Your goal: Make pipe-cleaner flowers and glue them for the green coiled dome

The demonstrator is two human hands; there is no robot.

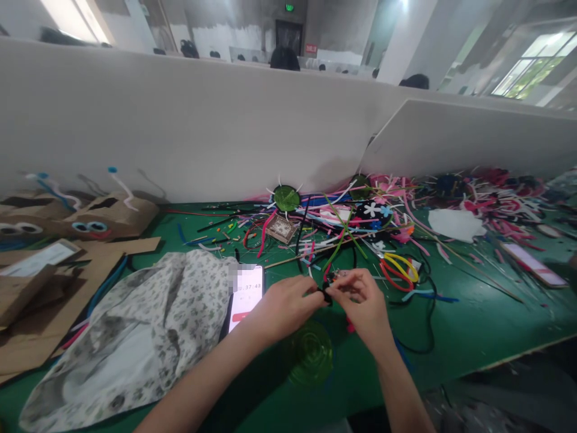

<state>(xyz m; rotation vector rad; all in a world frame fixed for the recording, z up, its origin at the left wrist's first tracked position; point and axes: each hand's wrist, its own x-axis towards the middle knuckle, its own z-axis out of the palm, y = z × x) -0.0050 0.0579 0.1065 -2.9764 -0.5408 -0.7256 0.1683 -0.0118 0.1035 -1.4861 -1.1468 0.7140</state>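
- Two bare hands are meeting over the green work table [473, 337], and I am reading them from the head camera.
- I am seeing the left hand [288, 304] pinching one side of a small black fuzzy piece [326, 294], fingers narrowed and curled in around it.
- I am seeing the right hand [363, 304] pinching the other side of the same piece, thumb and fingertips drawn close, with the remaining fingers bent above it.
- The small black fuzzy piece is sitting between the two hands, just above the table and near its front edge; its exact shape is too small for me to tell.
- A translucent green ribbed disc [310, 352] is lying on the table directly below the hands.
- A white-screened smartphone [246, 294] is lying just left of the left hand, touching a crumpled floral grey-white cloth [148, 337].
- A pair of scissors with yellow and red loop handles [399, 267] is lying just beyond the right hand.
- A tangled pile of coloured pipe cleaners [342, 222] is spreading across the table behind the hands.
- Brown paper-bag figures with googly eyes [97, 219] are resting at the far left, well apart from the hands.
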